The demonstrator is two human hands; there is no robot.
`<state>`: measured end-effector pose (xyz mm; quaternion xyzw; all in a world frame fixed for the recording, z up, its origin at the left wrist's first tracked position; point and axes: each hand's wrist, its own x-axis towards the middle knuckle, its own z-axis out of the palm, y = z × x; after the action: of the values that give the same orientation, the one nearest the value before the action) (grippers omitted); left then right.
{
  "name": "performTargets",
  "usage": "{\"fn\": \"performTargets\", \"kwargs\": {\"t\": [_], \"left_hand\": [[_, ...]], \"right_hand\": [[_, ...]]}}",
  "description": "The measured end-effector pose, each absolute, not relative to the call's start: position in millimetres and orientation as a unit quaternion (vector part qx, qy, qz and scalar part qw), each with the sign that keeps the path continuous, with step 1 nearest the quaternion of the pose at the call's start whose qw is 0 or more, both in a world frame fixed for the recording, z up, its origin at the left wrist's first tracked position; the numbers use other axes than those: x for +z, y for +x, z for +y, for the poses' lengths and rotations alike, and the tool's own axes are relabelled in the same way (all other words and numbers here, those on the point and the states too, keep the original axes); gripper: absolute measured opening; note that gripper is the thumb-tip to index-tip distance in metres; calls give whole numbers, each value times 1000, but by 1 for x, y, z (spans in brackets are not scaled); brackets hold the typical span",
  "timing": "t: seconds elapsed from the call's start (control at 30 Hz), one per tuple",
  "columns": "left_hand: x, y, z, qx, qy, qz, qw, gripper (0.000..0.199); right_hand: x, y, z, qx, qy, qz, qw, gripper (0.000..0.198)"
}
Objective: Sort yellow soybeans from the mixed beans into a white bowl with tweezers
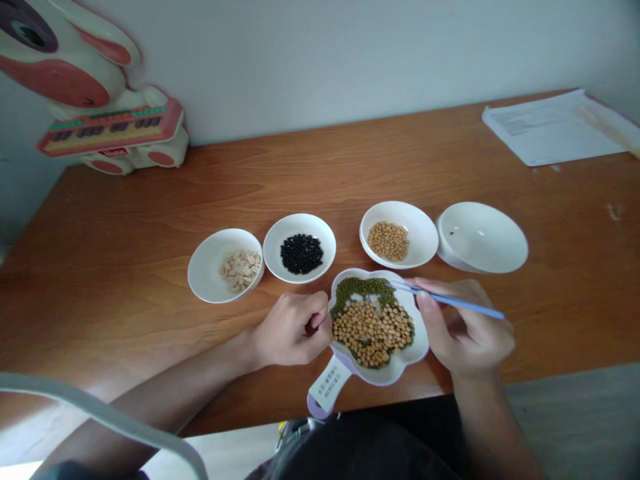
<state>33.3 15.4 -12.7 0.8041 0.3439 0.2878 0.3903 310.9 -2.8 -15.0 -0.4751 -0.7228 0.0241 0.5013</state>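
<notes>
My left hand [296, 327] is closed at the left edge of a white, flower-shaped dish [419, 320] with a purple rim, its thumb and fingers pinching that edge. A labelled handle [330, 387] sticks out from the dish toward me. Yellow soybeans [373, 327] fill the dish's middle and lower part, and green mung beans [363, 287] line its top and sides. My right hand [465, 327], at the right of the dish, grips slim blue tweezers [463, 304] like a pen. Their tip reaches the mung beans at the dish's upper right.
Behind the dish stand white bowls of pale flat seeds [241, 270], black beans [301, 253] and soybeans [389, 241]. Another white bowl [483, 237] has a dark speck inside. A toy dog with a keyboard [115, 130] sits back left, papers [557, 127] back right. A pale curved bar [110, 413] crosses lower left.
</notes>
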Motion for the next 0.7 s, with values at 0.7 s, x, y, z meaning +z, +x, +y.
{"fn": "performTargets", "kwargs": {"t": [0.7], "left_hand": [[-8, 34, 15, 278, 793, 350, 414, 30]], "right_hand": [[-16, 317, -17, 146, -442, -778, 423, 46]]}}
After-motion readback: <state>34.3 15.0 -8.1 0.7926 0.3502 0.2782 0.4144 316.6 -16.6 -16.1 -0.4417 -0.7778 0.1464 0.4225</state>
